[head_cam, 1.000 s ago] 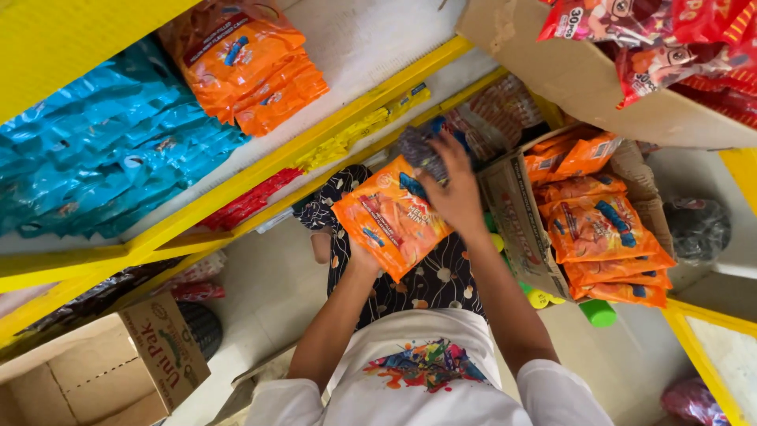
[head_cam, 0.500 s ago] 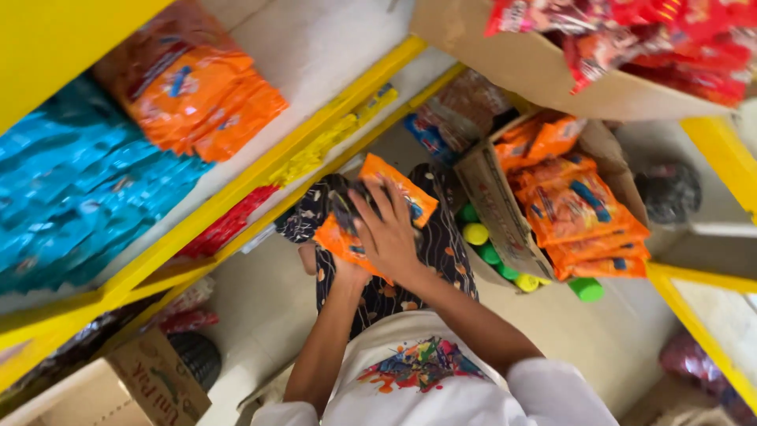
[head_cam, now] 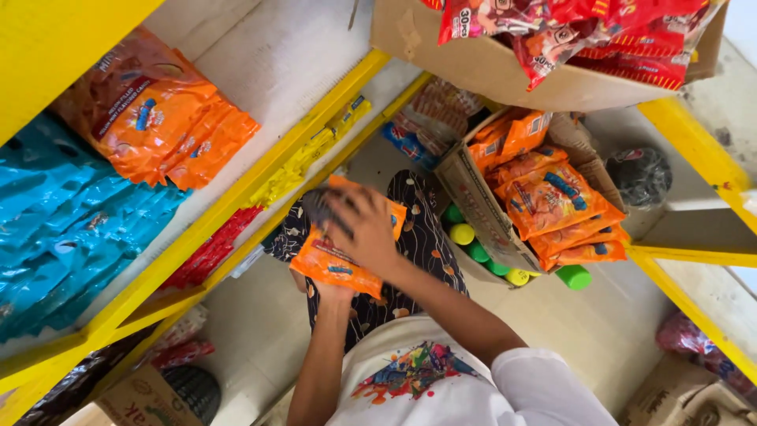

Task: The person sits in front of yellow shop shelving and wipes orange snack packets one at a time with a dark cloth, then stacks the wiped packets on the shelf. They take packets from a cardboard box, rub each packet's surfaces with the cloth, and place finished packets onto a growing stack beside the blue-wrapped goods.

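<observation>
Both hands clasp one orange snack packet [head_cam: 339, 264] — right hand [head_cam: 367, 229] on top, left hand [head_cam: 335, 296] beneath.

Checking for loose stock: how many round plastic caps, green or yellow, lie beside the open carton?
5 show: green, yellow, green, yellow and green, along the carton edge. A sixth may peek between; more may be hidden.

Left hand [head_cam: 335, 296] hidden under orange packet [head_cam: 339, 264]

A yellow-edged shelf rack [head_cam: 236, 197] carries stacked orange snack packets [head_cam: 158, 118] beside blue packets [head_cam: 63, 229] on its white board. Below it, on the pale floor [head_cam: 599, 331], stands an open cardboard box [head_cam: 473, 209] of orange packets.
</observation>
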